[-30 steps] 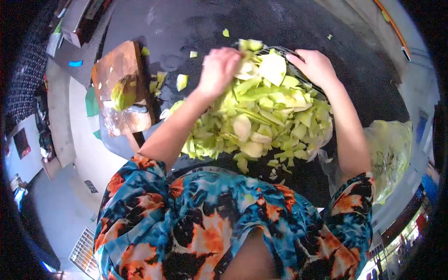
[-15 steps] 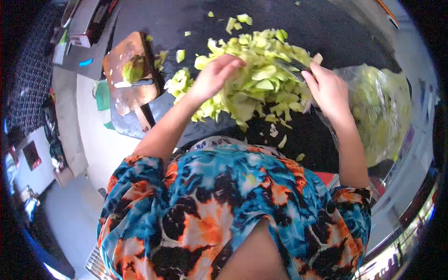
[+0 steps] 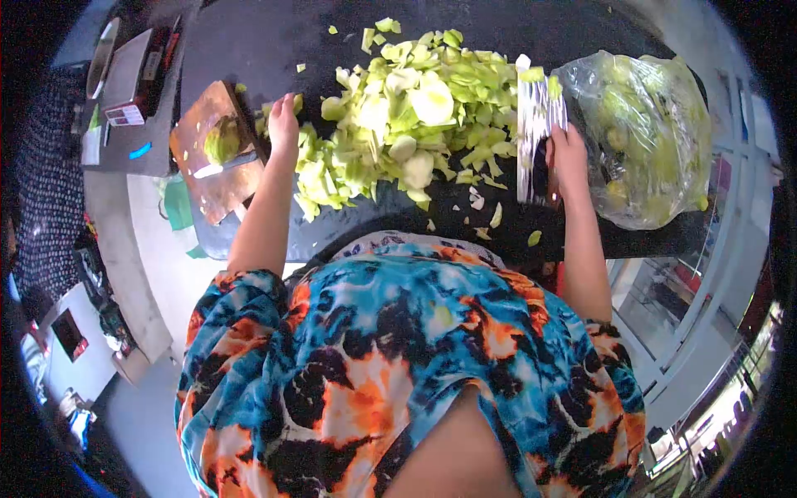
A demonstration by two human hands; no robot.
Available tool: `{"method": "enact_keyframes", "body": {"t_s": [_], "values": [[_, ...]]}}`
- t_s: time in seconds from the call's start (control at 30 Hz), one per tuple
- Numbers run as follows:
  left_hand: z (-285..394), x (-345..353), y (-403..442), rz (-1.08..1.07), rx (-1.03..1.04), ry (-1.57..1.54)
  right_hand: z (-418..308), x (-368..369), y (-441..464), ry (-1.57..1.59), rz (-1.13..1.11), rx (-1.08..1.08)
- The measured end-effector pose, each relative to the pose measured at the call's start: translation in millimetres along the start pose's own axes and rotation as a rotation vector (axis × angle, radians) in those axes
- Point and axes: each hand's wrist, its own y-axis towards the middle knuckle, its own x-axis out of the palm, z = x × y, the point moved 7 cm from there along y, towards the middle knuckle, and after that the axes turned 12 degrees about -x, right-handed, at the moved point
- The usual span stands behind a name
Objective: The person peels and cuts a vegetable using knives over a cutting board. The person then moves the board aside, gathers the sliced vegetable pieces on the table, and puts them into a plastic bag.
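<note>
A large heap of pale green vegetable slices and peelings [image 3: 398, 124] spreads over the dark table. My left hand [image 3: 284, 129] is at the heap's left edge, beside the cutting board, its fingers stretched out with nothing visibly held. Small green scraps lie by its fingertips. My right hand [image 3: 569, 162] is at the heap's right side, closed round a broad, shiny knife [image 3: 535, 141], which is streaked by reflections. Green pieces lie at the knife's far end. On the wooden cutting board [image 3: 193, 133] rest a green vegetable [image 3: 222, 141] and a second, smaller knife [image 3: 224, 166].
A clear plastic bag [image 3: 656, 141] filled with green vegetables stands to the right of my right hand. Scraps [image 3: 496, 216] are scattered near the front edge. A box [image 3: 129, 83] and a blue strip [image 3: 140, 151] lie on a grey surface at the far left.
My left hand has moved left from over the heap to its edge near the cutting board. My right hand has moved down and left with the knife, which is turned upright in view.
</note>
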Motion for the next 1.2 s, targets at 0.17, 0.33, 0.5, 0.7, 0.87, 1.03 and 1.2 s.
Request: {"method": "enact_keyframes", "body": {"t_s": [0.17, 0.33, 0.5, 0.7, 0.87, 1.03, 1.2], "values": [[2.2, 0.5, -28.4, 0.116, 0.024, 0.103, 0.8, -8.1, 72.4, -0.705, 0.137, -0.364], [1.9, 19.6, -40.4, -0.033, -0.053, 0.076, 13.4, -33.1, 78.0, -0.883, 0.129, -0.249], [31.2, 24.7, -53.7, 0.051, 0.152, 0.268, 70.4, -110.4, 72.8, -1.008, 0.139, -0.001], [166.5, 125.9, -140.9, -0.124, 0.693, 0.34, 82.3, -130.4, 36.4, -0.883, 0.116, 0.0], [204.0, 304.8, -233.7, -0.628, 1.099, 0.606, 116.8, -115.5, 35.5, -0.442, 0.095, 0.026], [182.3, 380.7, -283.3, -0.916, 1.361, 1.005, 141.4, -110.2, 34.8, -0.34, 0.116, 0.085], [143.8, 372.5, -274.2, -1.056, 1.395, 1.225, 157.6, -115.2, 65.0, -0.209, 0.162, 0.076]]}}
